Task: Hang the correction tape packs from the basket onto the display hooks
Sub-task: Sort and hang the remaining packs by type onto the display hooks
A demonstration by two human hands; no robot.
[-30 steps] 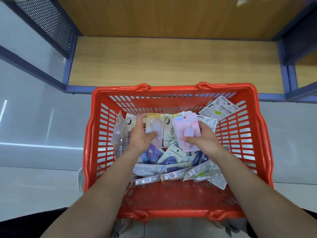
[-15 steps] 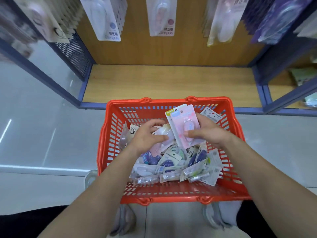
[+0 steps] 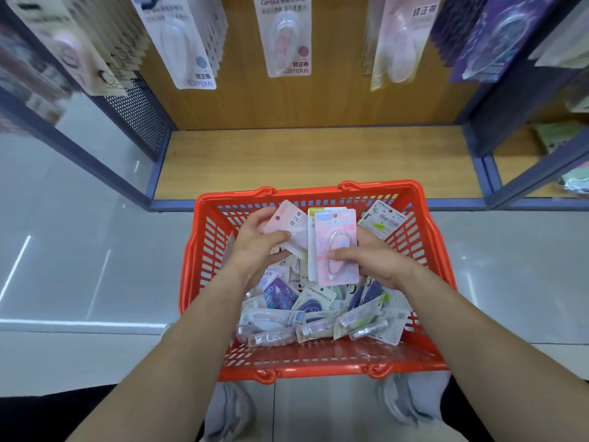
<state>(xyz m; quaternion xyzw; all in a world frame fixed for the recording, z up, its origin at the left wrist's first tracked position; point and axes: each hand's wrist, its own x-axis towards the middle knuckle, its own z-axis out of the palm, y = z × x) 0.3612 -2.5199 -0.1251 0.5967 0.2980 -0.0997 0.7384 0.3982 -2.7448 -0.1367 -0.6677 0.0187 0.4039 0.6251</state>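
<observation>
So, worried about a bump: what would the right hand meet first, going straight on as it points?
Likely the pale pink card pack in the left hand, beside the right hand's pink blister pack; depth unclear.

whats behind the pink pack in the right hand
A second pack sits directly behind the pink pack, only its left strip and yellow-green top edge showing. The right hand grips both. The second pack's front and any further packs behind are covered.

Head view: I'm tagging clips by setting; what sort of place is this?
Likely a stationery shop aisle: correction tape packs hang in rows above a wooden shelf, and a red shopping basket holds more.
</observation>
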